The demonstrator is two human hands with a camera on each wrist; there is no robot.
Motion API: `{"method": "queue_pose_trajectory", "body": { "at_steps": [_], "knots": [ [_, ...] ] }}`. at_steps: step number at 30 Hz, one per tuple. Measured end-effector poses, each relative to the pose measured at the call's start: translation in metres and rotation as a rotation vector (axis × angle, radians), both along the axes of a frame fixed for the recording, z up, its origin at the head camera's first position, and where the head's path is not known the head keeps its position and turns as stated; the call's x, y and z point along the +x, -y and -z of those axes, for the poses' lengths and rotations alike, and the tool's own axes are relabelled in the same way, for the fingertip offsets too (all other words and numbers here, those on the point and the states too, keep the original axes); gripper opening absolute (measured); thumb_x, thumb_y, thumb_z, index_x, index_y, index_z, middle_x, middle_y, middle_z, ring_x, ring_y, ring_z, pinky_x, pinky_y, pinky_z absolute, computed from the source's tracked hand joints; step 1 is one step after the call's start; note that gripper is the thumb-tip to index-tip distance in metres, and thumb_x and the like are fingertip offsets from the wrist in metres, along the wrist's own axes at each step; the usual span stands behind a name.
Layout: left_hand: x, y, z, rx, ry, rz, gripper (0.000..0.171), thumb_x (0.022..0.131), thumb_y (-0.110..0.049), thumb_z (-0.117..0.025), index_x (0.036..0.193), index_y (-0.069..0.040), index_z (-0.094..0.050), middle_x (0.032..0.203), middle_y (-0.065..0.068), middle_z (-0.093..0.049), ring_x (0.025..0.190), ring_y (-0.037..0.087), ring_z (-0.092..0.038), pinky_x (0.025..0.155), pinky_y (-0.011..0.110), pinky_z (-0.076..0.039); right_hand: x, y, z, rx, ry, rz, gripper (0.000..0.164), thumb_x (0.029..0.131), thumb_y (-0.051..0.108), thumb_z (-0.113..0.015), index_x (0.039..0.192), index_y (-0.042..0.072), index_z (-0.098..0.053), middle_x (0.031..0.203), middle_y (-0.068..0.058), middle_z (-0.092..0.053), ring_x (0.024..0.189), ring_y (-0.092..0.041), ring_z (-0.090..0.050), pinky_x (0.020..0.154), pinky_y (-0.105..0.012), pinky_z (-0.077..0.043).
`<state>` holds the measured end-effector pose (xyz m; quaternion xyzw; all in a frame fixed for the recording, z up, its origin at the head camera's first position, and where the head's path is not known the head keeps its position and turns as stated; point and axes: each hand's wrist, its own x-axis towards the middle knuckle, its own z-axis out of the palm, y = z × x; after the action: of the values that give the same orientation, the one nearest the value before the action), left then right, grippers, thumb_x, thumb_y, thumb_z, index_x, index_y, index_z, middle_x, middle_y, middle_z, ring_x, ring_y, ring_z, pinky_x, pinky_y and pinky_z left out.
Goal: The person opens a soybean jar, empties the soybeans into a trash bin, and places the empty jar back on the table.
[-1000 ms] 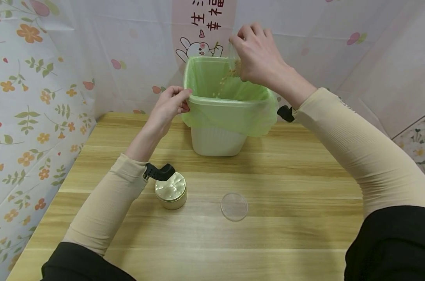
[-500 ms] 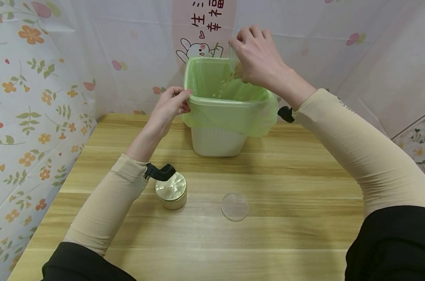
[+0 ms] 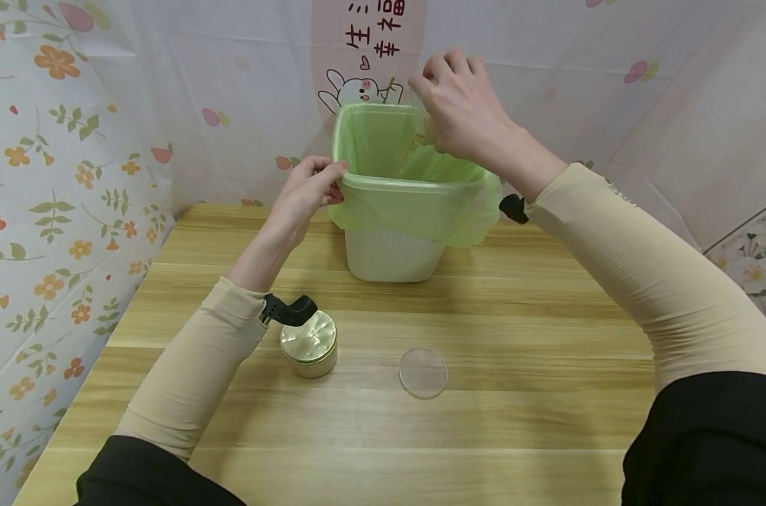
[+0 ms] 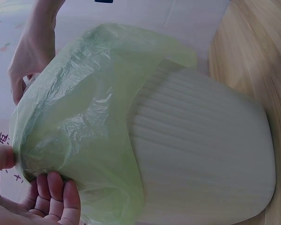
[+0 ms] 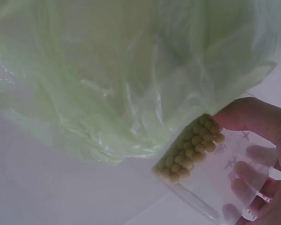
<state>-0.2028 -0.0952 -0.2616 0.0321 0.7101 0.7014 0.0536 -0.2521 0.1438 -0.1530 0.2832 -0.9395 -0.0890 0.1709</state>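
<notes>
A white ribbed trash bin point(image 3: 392, 256) stands upright on the table, lined with a green plastic bag point(image 3: 414, 211) folded over its rim. At the bin's left front corner my left hand point(image 3: 303, 186) pinches the bag-covered rim, thumb on top and fingers curled below. My right hand point(image 3: 462, 105) grips a clear plastic jar point(image 5: 206, 183), tipped over the bin's mouth. Small round yellowish beans point(image 5: 189, 150) lie along the jar's lower side, and a thin stream of them falls into the bag. In the head view the right hand hides most of the jar.
A gold tin point(image 3: 309, 341) with a crinkled shiny top sits beside the left wrist's black camera mount point(image 3: 289, 310). A clear round lid point(image 3: 423, 373) lies flat on the wooden table point(image 3: 535, 436). Behind the bin hangs a patterned white curtain point(image 3: 244, 77).
My right hand has shifted slightly left and down, tipping the jar further. Fewer beans show in the jar and the falling stream has thinned. The left hand stays put.
</notes>
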Motion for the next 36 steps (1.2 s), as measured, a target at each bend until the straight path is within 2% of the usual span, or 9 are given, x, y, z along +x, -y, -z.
{"method": "queue_pose_trajectory", "body": {
  "at_steps": [11, 15, 23, 32, 36],
  "knots": [
    [0.0003, -0.0006, -0.0005, 0.009, -0.001, -0.005, 0.028, 0.104, -0.029, -0.059, 0.121, -0.009, -0.05, 0.099, 0.0, -0.051, 0.084, 0.012, -0.054, 0.092, 0.028, -0.05, 0.0017, 0.0015, 0.003, 0.001, -0.053, -0.039, 0.055, 0.078, -0.016, -0.042, 0.129, -0.002, -0.058, 0.133, -0.027, -0.056, 0.13, -0.048, -0.045, 0.112, -0.065, -0.037],
    [0.0005, -0.0006, -0.0005, 0.007, -0.003, -0.005, 0.03, 0.104, -0.029, -0.059, 0.122, -0.008, -0.049, 0.099, 0.0, -0.051, 0.084, 0.012, -0.054, 0.092, 0.028, -0.05, 0.0023, 0.0013, 0.0037, 0.012, -0.075, -0.05, 0.052, 0.08, -0.017, -0.043, 0.126, -0.003, -0.059, 0.132, -0.026, -0.056, 0.129, -0.047, -0.046, 0.112, -0.064, -0.037],
    [0.0006, -0.0004, -0.0004, -0.003, 0.002, -0.007, 0.033, 0.104, -0.03, -0.058, 0.125, -0.007, -0.049, 0.1, 0.0, -0.051, 0.085, 0.012, -0.054, 0.093, 0.028, -0.05, 0.003, 0.0005, 0.0049, 0.046, -0.107, -0.075, 0.057, 0.079, -0.021, -0.044, 0.131, -0.002, -0.059, 0.132, -0.026, -0.057, 0.127, -0.046, -0.048, 0.112, -0.063, -0.039],
    [0.0006, -0.0003, 0.0001, -0.01, -0.001, -0.007, 0.038, 0.104, -0.03, -0.058, 0.13, -0.005, -0.047, 0.102, 0.001, -0.051, 0.086, 0.013, -0.054, 0.095, 0.029, -0.05, 0.0026, -0.0029, 0.0071, 0.106, -0.152, -0.154, 0.043, 0.093, -0.018, -0.046, 0.13, 0.001, -0.059, 0.132, -0.022, -0.058, 0.127, -0.042, -0.048, 0.115, -0.06, -0.037],
    [0.0012, -0.0003, -0.0004, -0.015, -0.001, -0.01, 0.039, 0.104, -0.031, -0.058, 0.131, -0.005, -0.048, 0.102, 0.001, -0.052, 0.087, 0.013, -0.054, 0.095, 0.029, -0.05, 0.0024, -0.0032, 0.006, 0.145, -0.16, -0.172, 0.046, 0.093, -0.019, -0.047, 0.133, 0.001, -0.058, 0.135, -0.022, -0.057, 0.13, -0.042, -0.047, 0.118, -0.059, -0.035]
  ]
}}
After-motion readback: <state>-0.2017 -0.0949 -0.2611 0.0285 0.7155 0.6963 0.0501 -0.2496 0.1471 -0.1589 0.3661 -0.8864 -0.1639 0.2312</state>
